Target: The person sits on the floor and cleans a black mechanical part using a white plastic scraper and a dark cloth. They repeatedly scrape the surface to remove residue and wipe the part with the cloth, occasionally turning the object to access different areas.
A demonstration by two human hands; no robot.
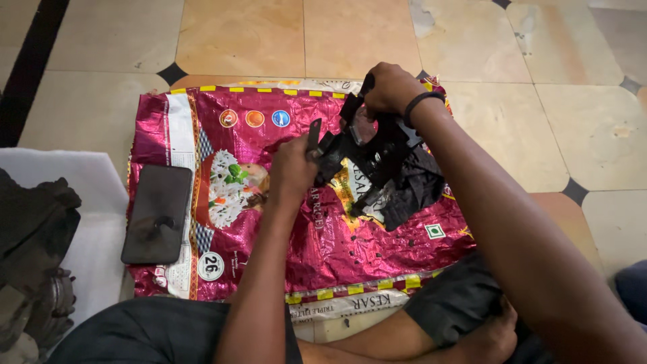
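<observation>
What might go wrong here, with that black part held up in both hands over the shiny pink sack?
1. The black part hangs in the air between the left hand and the right hand; a slip might drop it onto the pink sack.
2. Dark specks dot the sack; grime may spread to the tiled floor.
3. The dark flat panel lies beside the left arm and might get knocked.

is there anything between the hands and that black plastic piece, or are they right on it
Nothing visible stands between them. The left hand grips the black plastic part at its left end and the right hand grips its top, both in direct contact. The part is held over the pink foil sack spread on the floor.
</observation>
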